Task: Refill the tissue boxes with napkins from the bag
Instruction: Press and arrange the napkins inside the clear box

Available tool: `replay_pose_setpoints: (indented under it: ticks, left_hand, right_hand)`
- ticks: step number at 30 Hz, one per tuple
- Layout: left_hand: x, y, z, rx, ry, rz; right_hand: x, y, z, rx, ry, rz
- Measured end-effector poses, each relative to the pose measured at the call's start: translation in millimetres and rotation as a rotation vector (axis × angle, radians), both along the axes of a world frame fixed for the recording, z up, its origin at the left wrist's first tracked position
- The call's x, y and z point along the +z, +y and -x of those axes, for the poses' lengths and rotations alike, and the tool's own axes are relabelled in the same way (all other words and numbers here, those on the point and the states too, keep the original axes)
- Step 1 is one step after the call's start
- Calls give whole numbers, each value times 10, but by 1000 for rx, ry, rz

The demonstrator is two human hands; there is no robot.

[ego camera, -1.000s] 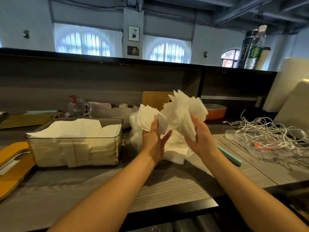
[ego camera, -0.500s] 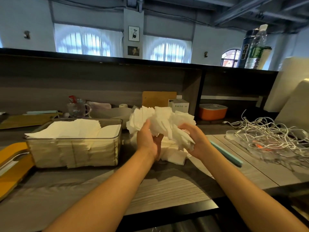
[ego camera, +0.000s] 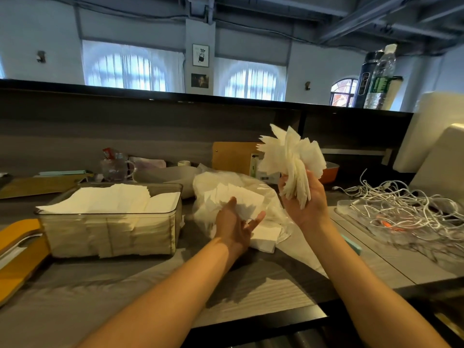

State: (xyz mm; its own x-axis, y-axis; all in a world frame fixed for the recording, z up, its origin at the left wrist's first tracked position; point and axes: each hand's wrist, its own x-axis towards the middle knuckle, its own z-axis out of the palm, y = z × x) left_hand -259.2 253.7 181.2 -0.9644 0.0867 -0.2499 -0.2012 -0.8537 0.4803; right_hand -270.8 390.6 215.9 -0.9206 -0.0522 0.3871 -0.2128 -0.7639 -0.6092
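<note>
My right hand (ego camera: 307, 205) grips a fanned bundle of white napkins (ego camera: 291, 159), lifted above the counter at centre right. My left hand (ego camera: 237, 226) is lower, palm up with relaxed fingers, touching the loose napkins that lie in the clear plastic bag (ego camera: 218, 187) in the middle of the counter. A clear rectangular tissue box (ego camera: 110, 229) stands to the left, filled to the rim with stacked white napkins (ego camera: 105, 198). A few folded napkins (ego camera: 263, 238) lie on the counter under the bag's near edge.
A tangle of white cables (ego camera: 401, 204) lies on a tray at the right. A yellow wooden piece (ego camera: 17, 249) sits at the left edge. A glass mug (ego camera: 115, 168), a tan board (ego camera: 233, 156), an orange container (ego camera: 330, 172) and a teal strip (ego camera: 352, 246) stand around.
My right hand lifted the napkin bundle up and to the right, away from my left hand. My left hand let go of it and dropped onto the bag's napkins.
</note>
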Motion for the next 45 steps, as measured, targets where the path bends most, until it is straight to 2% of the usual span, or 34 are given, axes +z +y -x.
replay_pose_setpoints:
  ticks: [2, 5, 10, 13, 18, 27, 31, 34, 36, 39, 42, 45]
  left_hand:
    - [-18, 21, 4, 17, 67, 32]
    - [-41, 1, -3, 45, 111, 114]
    - [11, -93, -9, 54, 150, 139]
    - [13, -116, 12, 81, 143, 188]
    - [38, -114, 27, 85, 52, 87]
    - [-57, -11, 73, -87, 72, 97]
    - [-68, 16, 56, -97, 98, 44]
    - [-81, 29, 83, -41, 121, 48]
    - [-77, 37, 85, -31, 145, 41]
    - [-85, 16, 59, -38, 176, 61]
    - [-82, -30, 75, -47, 169, 46]
    - [-72, -57, 105, -59, 176, 87]
  right_hand:
    - [-78, -61, 31, 45, -134, -111]
    - [-209, -158, 81, -2, -450, -428]
    - [-173, -173, 57, -81, -496, -622]
    - [-152, -158, 25, -72, -449, -595]
    - [-118, -105, 27, -50, -352, -292]
    - [-75, -56, 45, -99, -247, -265]
    - [109, -5, 125, -125, -127, -179]
    - [203, 5, 174, -62, -44, -102]
    - [97, -80, 196, -1, -180, -158]
    - [-124, -158, 157, -8, -449, -398]
    - [-184, -115, 105, -11, -472, -502]
    - [-184, -75, 94, -111, -497, -630]
